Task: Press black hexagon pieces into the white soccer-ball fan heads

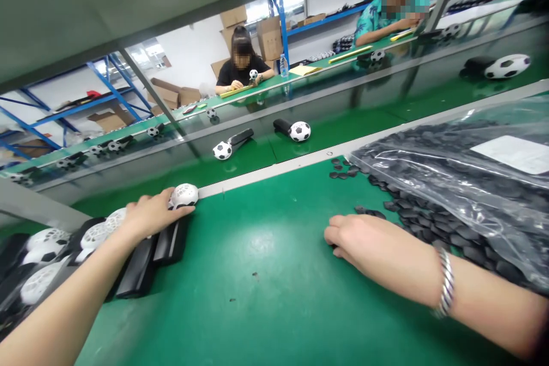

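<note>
At the left, my left hand (152, 214) is closed around the near side of a white soccer-ball head (185, 195) on a black handle (171, 243). Its thumb lies along the ball's lower edge. More such ball-headed pieces (45, 246) lie bunched beside and under my left forearm. My right hand (364, 240) rests low over the green table (257, 297), fingers curled and pinched together. A dark sliver, apparently a small black piece, shows under its fingertips. Just behind that hand spreads a heap of flat black pieces (433, 220).
A clear plastic bag (463, 183) of black pieces covers the right side. Beyond the pale table edge (266, 171), a green conveyor belt (343, 120) carries several ball-headed pieces. Two people sit on the far side, and a metal post (47, 209) stands at the left.
</note>
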The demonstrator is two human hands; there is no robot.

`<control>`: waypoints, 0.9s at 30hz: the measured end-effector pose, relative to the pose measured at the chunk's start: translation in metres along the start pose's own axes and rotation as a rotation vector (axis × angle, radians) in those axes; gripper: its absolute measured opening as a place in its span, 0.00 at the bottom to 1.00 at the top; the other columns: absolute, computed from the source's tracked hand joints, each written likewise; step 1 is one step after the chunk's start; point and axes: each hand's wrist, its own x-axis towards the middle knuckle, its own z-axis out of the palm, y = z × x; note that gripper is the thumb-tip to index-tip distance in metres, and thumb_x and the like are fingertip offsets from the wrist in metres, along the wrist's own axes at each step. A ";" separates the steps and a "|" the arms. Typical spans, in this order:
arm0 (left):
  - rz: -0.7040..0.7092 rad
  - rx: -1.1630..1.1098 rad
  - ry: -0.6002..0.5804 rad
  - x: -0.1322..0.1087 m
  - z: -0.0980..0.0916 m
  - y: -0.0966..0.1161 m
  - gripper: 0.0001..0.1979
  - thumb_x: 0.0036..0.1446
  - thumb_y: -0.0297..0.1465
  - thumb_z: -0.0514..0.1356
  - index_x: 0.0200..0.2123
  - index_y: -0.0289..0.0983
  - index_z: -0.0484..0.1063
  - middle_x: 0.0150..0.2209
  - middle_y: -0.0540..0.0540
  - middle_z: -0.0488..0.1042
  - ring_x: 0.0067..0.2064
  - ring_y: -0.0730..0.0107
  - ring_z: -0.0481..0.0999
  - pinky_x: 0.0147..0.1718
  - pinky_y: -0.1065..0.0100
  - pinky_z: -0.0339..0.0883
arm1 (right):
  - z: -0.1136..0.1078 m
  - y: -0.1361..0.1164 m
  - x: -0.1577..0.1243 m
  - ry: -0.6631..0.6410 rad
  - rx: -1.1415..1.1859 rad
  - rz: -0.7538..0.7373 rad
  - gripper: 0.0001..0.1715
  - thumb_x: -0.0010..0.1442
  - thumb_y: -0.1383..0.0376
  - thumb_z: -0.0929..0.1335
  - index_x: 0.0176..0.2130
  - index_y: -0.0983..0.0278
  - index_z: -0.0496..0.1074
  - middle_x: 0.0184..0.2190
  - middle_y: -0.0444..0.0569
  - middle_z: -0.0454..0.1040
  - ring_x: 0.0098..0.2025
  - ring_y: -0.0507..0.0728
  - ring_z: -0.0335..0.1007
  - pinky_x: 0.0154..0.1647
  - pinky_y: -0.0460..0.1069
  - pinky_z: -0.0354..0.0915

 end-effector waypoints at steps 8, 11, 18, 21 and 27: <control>0.346 -0.358 0.031 -0.041 0.025 0.063 0.34 0.52 0.38 0.55 0.60 0.35 0.49 0.58 0.39 0.59 0.57 0.57 0.61 0.55 0.58 0.55 | 0.014 -0.028 -0.001 0.121 -0.260 0.071 0.19 0.45 0.84 0.60 0.28 0.68 0.73 0.26 0.53 0.73 0.29 0.61 0.71 0.28 0.52 0.67; 0.456 -0.509 -0.046 -0.056 0.024 0.100 0.34 0.51 0.36 0.57 0.60 0.39 0.49 0.57 0.42 0.61 0.56 0.58 0.63 0.55 0.58 0.56 | 0.012 -0.009 0.005 0.162 -0.102 0.100 0.17 0.48 0.83 0.60 0.31 0.67 0.72 0.30 0.52 0.73 0.31 0.58 0.71 0.31 0.50 0.67; 0.601 -0.584 -0.142 -0.063 0.016 0.161 0.42 0.45 0.37 0.62 0.62 0.44 0.46 0.59 0.42 0.55 0.57 0.53 0.60 0.53 0.56 0.60 | 0.002 0.020 0.015 0.399 0.526 0.051 0.07 0.59 0.66 0.62 0.32 0.61 0.69 0.30 0.44 0.73 0.32 0.52 0.69 0.34 0.47 0.64; 0.644 -0.582 -0.151 -0.055 0.014 0.170 0.40 0.48 0.35 0.59 0.62 0.44 0.44 0.60 0.43 0.51 0.60 0.55 0.56 0.55 0.56 0.57 | 0.002 0.018 0.015 0.418 0.632 0.026 0.06 0.58 0.64 0.63 0.31 0.60 0.69 0.30 0.43 0.72 0.32 0.52 0.68 0.34 0.47 0.63; 0.693 -0.450 -0.152 -0.059 0.018 0.172 0.45 0.47 0.35 0.59 0.64 0.39 0.37 0.60 0.39 0.53 0.58 0.52 0.57 0.55 0.53 0.55 | 0.007 0.015 0.017 0.372 0.732 -0.001 0.09 0.58 0.63 0.63 0.37 0.60 0.71 0.35 0.45 0.73 0.36 0.53 0.68 0.38 0.48 0.65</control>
